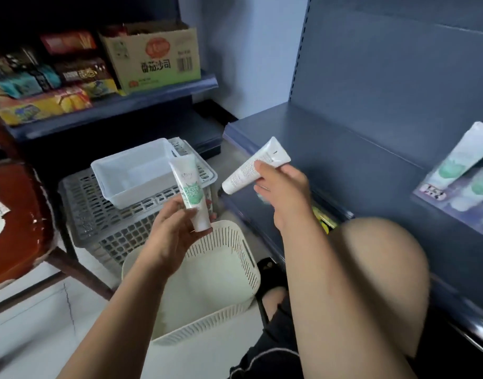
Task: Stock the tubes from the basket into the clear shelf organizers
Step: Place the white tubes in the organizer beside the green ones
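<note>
My left hand (170, 232) grips a white tube with green print (192, 192), held upright above the cream slotted basket (243, 272). No tubes show inside the basket. My right hand (282, 187) holds a second white tube (255, 165), tilted, its printed back toward me, over the edge of the blue shelf (357, 149). At the far right of that shelf a clear organizer (431, 191) holds several white and green tubes (458, 162) lying side by side.
A clear empty bin (131, 173) sits on a grey slotted crate (98, 214) behind the basket. A brown chair (19, 214) stands at left. The back shelf carries snack packs and a cardboard box (152, 56). My bare knee (371, 283) is at lower right.
</note>
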`<action>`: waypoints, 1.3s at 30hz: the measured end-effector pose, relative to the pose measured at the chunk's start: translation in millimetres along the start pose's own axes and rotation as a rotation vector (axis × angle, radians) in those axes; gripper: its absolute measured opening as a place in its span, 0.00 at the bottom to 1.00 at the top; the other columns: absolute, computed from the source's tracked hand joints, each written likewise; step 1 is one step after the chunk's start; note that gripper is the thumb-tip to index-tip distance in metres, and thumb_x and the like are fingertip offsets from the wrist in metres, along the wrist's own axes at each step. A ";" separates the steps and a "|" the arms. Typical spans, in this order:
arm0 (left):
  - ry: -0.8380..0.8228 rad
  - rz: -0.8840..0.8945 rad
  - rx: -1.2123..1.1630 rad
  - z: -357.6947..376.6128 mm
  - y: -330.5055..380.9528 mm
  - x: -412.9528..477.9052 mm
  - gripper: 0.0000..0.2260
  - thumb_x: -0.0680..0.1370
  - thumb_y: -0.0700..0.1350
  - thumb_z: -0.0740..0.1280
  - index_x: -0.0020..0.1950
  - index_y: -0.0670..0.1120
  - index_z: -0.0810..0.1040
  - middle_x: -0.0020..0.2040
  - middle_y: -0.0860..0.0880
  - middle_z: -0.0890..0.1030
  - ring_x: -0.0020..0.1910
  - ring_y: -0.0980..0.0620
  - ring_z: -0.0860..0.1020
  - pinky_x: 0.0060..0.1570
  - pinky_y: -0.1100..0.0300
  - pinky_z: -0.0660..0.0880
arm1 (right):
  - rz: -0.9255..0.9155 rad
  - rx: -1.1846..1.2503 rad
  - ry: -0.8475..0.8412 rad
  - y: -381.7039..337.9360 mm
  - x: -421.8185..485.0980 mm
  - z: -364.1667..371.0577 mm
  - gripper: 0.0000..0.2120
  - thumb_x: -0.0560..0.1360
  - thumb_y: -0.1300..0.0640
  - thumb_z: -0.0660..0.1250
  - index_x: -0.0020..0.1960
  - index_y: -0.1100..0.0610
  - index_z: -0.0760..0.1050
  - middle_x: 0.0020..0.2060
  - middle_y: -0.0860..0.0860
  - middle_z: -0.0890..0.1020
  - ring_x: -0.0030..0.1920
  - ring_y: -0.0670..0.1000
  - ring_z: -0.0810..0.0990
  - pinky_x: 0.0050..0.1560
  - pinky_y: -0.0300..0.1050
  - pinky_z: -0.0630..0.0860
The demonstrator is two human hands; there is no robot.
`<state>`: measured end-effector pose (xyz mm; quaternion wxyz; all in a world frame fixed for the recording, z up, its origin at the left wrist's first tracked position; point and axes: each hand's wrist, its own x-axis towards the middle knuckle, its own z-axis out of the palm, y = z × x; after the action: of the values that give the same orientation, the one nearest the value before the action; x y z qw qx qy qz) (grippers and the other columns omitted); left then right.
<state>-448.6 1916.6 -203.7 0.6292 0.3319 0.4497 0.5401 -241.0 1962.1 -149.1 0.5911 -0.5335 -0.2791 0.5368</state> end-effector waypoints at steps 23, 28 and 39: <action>-0.739 0.014 0.096 379.4 -35.3 -35.5 0.13 0.80 0.37 0.62 0.62 0.37 0.79 0.55 0.37 0.84 0.53 0.40 0.84 0.56 0.41 0.81 | -0.451 -0.127 0.573 -162.7 -71.5 -252.3 0.13 0.80 0.51 0.67 0.61 0.54 0.70 0.51 0.53 0.82 0.41 0.48 0.84 0.39 0.53 0.84; -0.825 0.075 0.208 421.7 -51.5 -34.7 0.09 0.80 0.39 0.68 0.58 0.39 0.81 0.54 0.42 0.86 0.53 0.44 0.84 0.55 0.48 0.79 | -0.508 -0.394 0.749 -175.4 -94.0 -304.2 0.06 0.80 0.53 0.65 0.51 0.52 0.80 0.45 0.48 0.84 0.48 0.51 0.83 0.55 0.53 0.81; -1.079 0.375 0.349 500.9 -60.5 -34.7 0.16 0.78 0.34 0.69 0.63 0.44 0.73 0.56 0.46 0.85 0.55 0.50 0.84 0.56 0.51 0.81 | -0.527 -0.802 0.773 -248.6 -129.1 -380.5 0.07 0.68 0.59 0.78 0.44 0.54 0.81 0.42 0.53 0.85 0.43 0.54 0.86 0.44 0.59 0.84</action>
<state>37.1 1904.9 -63.1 0.5989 0.7315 0.0825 0.3152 151.5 1751.9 8.9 0.5157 -0.7834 -0.3469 -0.0064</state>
